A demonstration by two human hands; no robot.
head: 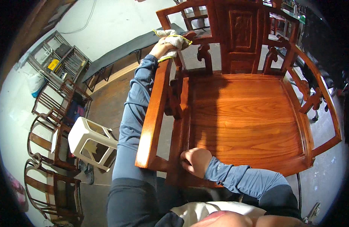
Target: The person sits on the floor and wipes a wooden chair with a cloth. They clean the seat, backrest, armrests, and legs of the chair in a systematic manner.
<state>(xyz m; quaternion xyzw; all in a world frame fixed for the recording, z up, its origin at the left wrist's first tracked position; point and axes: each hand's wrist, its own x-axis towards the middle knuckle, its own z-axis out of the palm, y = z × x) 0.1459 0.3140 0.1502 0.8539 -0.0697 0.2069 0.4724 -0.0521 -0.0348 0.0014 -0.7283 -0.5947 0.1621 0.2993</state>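
A polished reddish-brown wooden armchair (248,113) with a carved back panel (242,29) fills the view before me. My left hand (160,48) reaches to the far end of the left armrest (156,113), where it grips a bunched white cloth with yellow edging (177,42) against the wood. My right hand (196,162) is at the front left corner of the seat, its fingers curled. Whether those fingers hold anything is hidden by the hand itself.
A cream plastic stool (78,136) is on the left, with dark wooden chairs (44,184) beyond it along the wall. A long black-topped bench (115,56) and a metal rack (69,54) stand farther back. The right armrest (327,88) curves along the chair's other side.
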